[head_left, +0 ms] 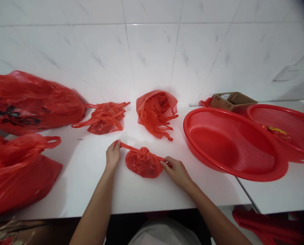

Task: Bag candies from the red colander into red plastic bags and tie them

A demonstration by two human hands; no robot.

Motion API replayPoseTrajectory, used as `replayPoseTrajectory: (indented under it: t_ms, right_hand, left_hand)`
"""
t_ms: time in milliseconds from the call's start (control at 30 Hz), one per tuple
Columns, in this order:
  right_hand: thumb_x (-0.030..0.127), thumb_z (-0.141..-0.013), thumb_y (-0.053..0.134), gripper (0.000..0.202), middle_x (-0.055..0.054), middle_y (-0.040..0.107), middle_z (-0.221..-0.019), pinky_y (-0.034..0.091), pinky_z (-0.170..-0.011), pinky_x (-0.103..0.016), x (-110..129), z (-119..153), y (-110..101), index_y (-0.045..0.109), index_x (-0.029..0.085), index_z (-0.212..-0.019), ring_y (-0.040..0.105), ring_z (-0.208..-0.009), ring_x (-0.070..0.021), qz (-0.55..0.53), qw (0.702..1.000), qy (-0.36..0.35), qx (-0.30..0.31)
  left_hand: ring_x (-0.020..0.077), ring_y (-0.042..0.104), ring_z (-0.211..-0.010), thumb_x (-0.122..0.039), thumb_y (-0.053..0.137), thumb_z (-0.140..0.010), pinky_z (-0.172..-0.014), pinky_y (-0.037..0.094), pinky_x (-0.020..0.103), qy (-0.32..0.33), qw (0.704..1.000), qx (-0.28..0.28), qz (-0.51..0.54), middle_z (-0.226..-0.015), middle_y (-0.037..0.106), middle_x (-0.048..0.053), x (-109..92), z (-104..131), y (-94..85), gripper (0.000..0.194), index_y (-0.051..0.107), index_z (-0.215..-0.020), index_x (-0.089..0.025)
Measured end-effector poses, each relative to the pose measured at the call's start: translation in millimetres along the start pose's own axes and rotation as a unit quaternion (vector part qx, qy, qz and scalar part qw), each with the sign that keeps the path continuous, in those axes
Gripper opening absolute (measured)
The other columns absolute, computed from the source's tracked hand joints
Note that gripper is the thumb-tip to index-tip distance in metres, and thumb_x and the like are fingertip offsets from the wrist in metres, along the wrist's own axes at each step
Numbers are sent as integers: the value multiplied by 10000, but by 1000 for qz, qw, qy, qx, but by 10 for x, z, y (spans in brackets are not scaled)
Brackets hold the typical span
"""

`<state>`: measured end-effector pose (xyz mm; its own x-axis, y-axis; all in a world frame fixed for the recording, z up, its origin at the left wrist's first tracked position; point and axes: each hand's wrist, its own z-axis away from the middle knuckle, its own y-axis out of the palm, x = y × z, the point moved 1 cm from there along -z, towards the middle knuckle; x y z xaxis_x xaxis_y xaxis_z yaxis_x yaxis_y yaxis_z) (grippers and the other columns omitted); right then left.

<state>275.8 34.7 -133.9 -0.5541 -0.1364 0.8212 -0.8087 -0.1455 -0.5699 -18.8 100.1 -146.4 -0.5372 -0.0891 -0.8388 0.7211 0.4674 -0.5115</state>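
Note:
A small red plastic bag (143, 164) rests on the white table in front of me, gathered and knotted at its top, with contents I cannot make out. My left hand (113, 154) pinches the end of one handle, stretched out to the left. At the right, my right hand (176, 169) grips the other handle close to the bag. Behind the left hand lies another red plastic bag (106, 117) with loose handles. A bunch of crumpled red plastic bags (155, 112) sits near the wall, beyond the knotted one.
Two large filled red bags (31, 105) take up the left side. On the right stand a red plastic basket (213, 139) and a second red basket (302, 127) holding a small packet (276, 131). A cardboard box (233, 100) is behind them. The white table (152, 195) ends just before my body.

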Motion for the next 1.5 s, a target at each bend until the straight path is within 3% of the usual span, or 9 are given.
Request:
replayPoseTrajectory:
  t_ms: [233,333,467,733,900,1100,1200,1333,1500]
  right_hand:
    - [456,-904,518,282,19,575,-657,409,-627,-265,-134,-23,63,605,221,-774,521,-625,-151,-58,998,-5,-29]
    - [463,-895,540,284,-1,611,-733,444,-672,-272,-153,-34,59,627,207,-809,557,-700,-162,-151,988,-28,-11]
    - [468,-863,594,276,-7,608,-740,441,-655,-275,-166,-40,25,629,195,-841,544,-687,-158,-205,978,-23,-17]
    - [531,-830,611,353,-34,618,-760,424,-569,-246,-250,-93,16,597,182,-879,547,-686,-157,-273,956,53,-97]
    - [553,-840,597,369,-14,585,-718,402,-581,-246,-293,-112,60,591,185,-865,539,-692,-156,-256,964,57,-45]
    - [552,-854,573,366,-3,565,-700,389,-588,-254,-286,-110,80,587,186,-864,516,-673,-152,-231,971,49,-46]
    - [505,-884,547,318,2,559,-719,419,-642,-265,-249,-85,101,578,190,-857,539,-703,-153,-209,976,35,-47]
    - [410,-915,508,235,-19,591,-817,461,-701,-294,-176,-106,115,605,200,-871,569,-743,-163,-116,993,-3,-16]
    - [320,-900,530,267,-122,448,-1383,453,-947,-427,-56,-471,-63,666,220,-1107,484,-1221,-290,107,984,-87,-114]
  left_hand:
    - [257,591,-1046,-406,628,-800,-936,435,407,112,993,-10,-39,-1235,608,99,-541,129,-64,391,587,-1148,-231]
    - [289,489,-1251,-384,674,-794,-1118,228,512,255,945,162,-125,-1324,597,46,-857,407,56,337,647,-1123,-317]
    - [284,622,-1037,-362,680,-809,-1095,220,570,327,861,330,-207,-1041,723,25,-975,637,200,193,697,-995,-316]
    - [224,660,-805,-362,630,-835,-728,438,316,276,871,295,-278,-902,736,17,-873,125,-369,167,708,-944,-262]
    - [292,641,-940,-385,629,-827,-897,391,437,217,889,194,-352,-995,736,67,-785,-470,-788,225,716,-974,-239]
    - [479,409,-1256,-473,687,-782,-1024,72,720,186,896,70,-396,-1326,572,159,-712,-837,-959,466,678,-1189,-247]
    - [474,377,-1288,-429,608,-866,-1038,64,715,205,907,36,-365,-1376,510,175,-706,-628,-806,486,608,-1297,-204]
    - [331,514,-1204,-372,665,-844,-1085,244,577,243,911,110,-314,-1267,620,84,-610,-97,-315,311,691,-1140,-280]
    - [297,552,-1187,-320,686,-826,-1058,341,540,260,918,184,-236,-1280,625,69,-456,458,260,285,696,-1110,-296]
